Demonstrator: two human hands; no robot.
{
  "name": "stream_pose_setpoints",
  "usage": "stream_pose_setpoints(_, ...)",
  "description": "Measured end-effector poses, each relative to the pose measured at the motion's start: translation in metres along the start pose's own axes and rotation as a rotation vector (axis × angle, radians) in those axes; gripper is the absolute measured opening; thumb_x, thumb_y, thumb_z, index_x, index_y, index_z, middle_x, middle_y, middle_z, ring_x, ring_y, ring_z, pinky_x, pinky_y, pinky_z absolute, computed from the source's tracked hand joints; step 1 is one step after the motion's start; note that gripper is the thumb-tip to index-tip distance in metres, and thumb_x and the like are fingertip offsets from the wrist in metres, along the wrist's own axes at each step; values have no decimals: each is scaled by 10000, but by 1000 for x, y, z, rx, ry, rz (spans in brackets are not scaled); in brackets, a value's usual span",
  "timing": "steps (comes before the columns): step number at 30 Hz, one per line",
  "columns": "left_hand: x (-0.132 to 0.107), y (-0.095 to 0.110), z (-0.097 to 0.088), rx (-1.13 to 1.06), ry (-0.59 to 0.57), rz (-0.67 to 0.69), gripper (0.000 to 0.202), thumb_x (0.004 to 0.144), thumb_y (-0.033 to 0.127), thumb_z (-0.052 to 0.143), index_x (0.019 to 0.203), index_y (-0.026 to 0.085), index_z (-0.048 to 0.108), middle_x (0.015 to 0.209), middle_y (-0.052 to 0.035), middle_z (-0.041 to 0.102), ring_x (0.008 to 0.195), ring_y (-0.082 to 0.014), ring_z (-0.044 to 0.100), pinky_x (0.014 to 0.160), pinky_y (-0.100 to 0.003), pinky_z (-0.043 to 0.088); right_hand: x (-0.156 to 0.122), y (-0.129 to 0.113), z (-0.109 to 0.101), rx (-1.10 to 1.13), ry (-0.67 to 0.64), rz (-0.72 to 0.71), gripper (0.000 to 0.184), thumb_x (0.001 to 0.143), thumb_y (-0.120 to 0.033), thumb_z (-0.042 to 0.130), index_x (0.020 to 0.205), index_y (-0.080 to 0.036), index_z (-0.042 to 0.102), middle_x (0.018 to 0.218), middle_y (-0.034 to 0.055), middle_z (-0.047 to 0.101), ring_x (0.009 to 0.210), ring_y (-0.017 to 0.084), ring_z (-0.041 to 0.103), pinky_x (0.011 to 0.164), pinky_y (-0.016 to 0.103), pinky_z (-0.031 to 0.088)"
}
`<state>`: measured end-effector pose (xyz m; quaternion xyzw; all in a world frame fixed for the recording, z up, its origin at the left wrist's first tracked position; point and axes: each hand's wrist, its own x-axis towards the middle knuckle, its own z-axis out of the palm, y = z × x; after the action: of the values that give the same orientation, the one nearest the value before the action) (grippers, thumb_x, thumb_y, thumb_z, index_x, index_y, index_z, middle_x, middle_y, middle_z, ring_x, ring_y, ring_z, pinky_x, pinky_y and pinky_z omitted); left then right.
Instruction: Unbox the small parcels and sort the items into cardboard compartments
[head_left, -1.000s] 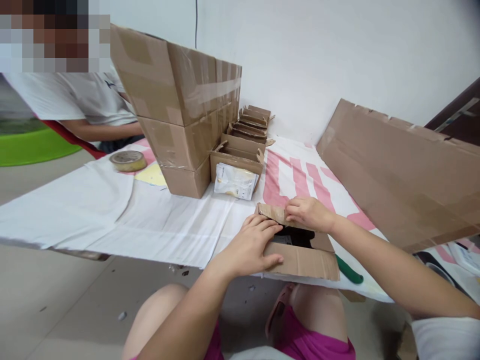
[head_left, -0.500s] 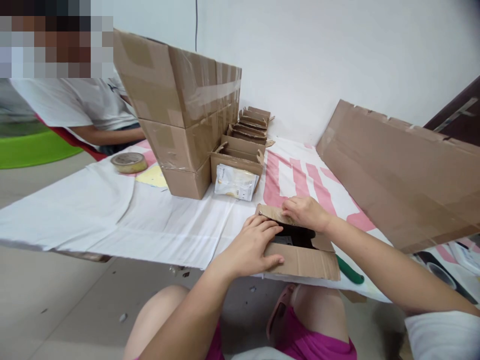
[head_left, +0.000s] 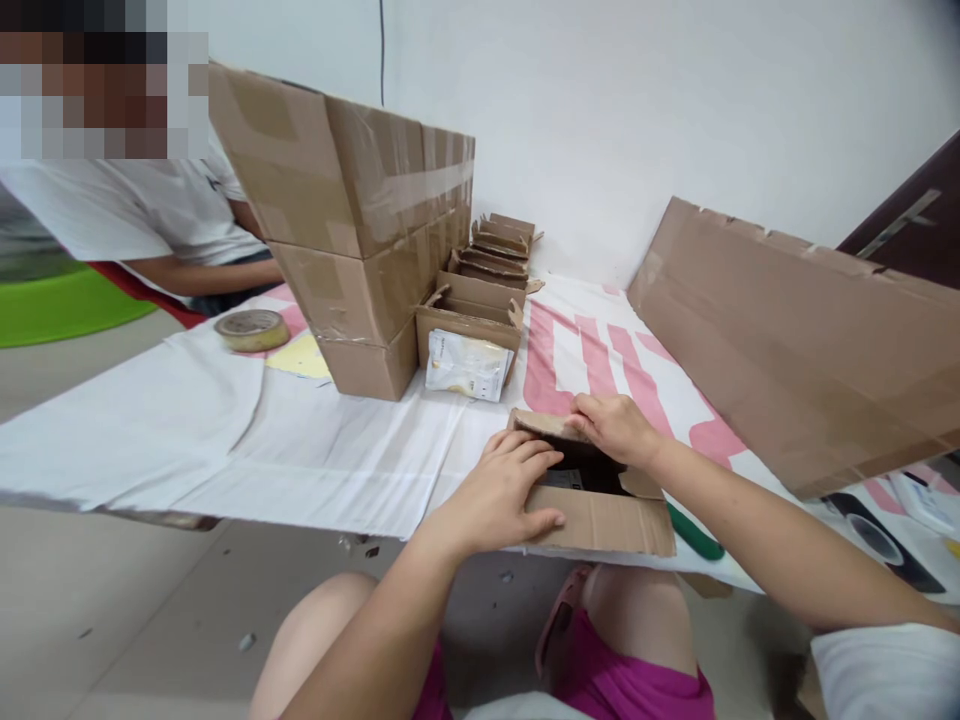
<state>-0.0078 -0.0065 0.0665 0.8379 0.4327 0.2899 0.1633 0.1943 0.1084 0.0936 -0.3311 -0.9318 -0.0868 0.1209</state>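
A small brown cardboard box [head_left: 600, 522] lies open at the near edge of the white and pink sheet, with something dark inside. My left hand [head_left: 504, 490] rests on its left flap, fingers stretched over the opening and thumb along the front flap. My right hand [head_left: 613, 426] curls over the far flap [head_left: 541, 424] and presses it down toward the opening. Neither hand lifts the box off the sheet.
Three taped cartons [head_left: 352, 220] are stacked at the left, with a row of small open boxes [head_left: 480, 290] behind and a white pouch [head_left: 465, 364] leaning there. A tape roll [head_left: 251, 330] lies further left near another person's arm [head_left: 202, 274]. A big cardboard sheet [head_left: 795, 330] leans right. A green-handled tool [head_left: 694, 533] lies by the box.
My right hand has slid a little left and down along the far flap, pushing it lower. My left hand has stayed on the left flap.
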Motion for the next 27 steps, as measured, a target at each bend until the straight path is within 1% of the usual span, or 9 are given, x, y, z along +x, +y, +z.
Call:
stream_pose_setpoints(3, 0, 1, -1, 0, -2, -2, 617, 716, 450, 726, 1266, 234, 546, 1249, -75, 604, 1189, -288, 467, 1052, -471, 318, -1, -4, -2, 20, -11, -28, 498, 979, -510, 229, 864, -179, 583, 739, 66, 677, 644, 175, 598, 579, 271, 343)
stream_pose_setpoints(7, -1, -1, 0, 0, -3, 5, 594, 729, 446, 715, 1260, 236, 551, 1255, -76, 602, 1198, -285, 467, 1062, -476, 318, -9, -4, -10, 108, -78, -63, 447, 949, -544, 330, 960, -185, 595, 850, 66, 705, 753, 191, 641, 635, 280, 410)
stream_pose_setpoints(9, -1, -2, 0, -4, 6, 9, 585, 738, 442, 708, 1263, 238, 551, 1266, -81, 597, 1217, -287, 459, 1070, -483, 315, -20, 3, -17, 185, -49, -18, 380, 953, -491, 363, 1010, -197, 597, 929, 65, 709, 811, 189, 651, 687, 292, 454)
stream_pose_setpoints(11, -2, -4, 1, -3, 14, 12, 574, 753, 445, 693, 1266, 231, 549, 1272, -93, 592, 1226, -292, 458, 1072, -492, 318, -38, 17, -24, 242, 40, 83, 327, 948, -445, 394, 1029, -204, 601, 982, 68, 701, 859, 187, 650, 715, 298, 484)
stream_pose_setpoints(13, -2, -6, 2, 3, 16, 14, 565, 765, 455, 677, 1263, 218, 552, 1275, -104, 587, 1221, -296, 464, 1068, -499, 324, -64, 37, -28, 275, 120, 233, 300, 934, -430, 427, 1027, -209, 606, 998, 67, 696, 875, 186, 649, 696, 293, 505)
stream_pose_setpoints(16, -2, -8, 3, 18, 9, 18, 559, 778, 473, 661, 1255, 199, 558, 1277, -113, 582, 1216, -297, 466, 1062, -498, 334, -120, 74, -25, 271, 179, 490, 291, 910, -447, 457, 979, -215, 618, 941, 49, 701, 817, 181, 651, 670, 294, 518)
stream_pose_setpoints(20, -1, -8, 4, 37, 13, 28, 537, 794, 472, 641, 1250, 199, 562, 1277, -112, 584, 1211, -300, 473, 1055, -504, 337, -211, 112, -6, 132, 83, 778, 292, 870, -452, 471, 919, -211, 629, 887, 59, 709, 741, 186, 646, 702, 325, 514)
stream_pose_setpoints(24, 0, -7, 5, 53, 15, 32, 520, 800, 460, 636, 1252, 214, 563, 1271, -102, 593, 1203, -300, 480, 1053, -506, 334, -282, 116, 12, 34, -8, 903, 247, 811, -405, 475, 858, -222, 634, 812, 59, 709, 606, 184, 604, 645, 341, 494)
stream_pose_setpoints(27, 0, -9, 6, 68, 13, 40, 523, 808, 473, 622, 1260, 219, 556, 1277, -99, 592, 1204, -298, 481, 1051, -506, 333, -310, 105, 24, 38, -37, 898, 206, 777, -350, 473, 800, -222, 634, 841, 85, 701, 675, 209, 617, 687, 363, 498)
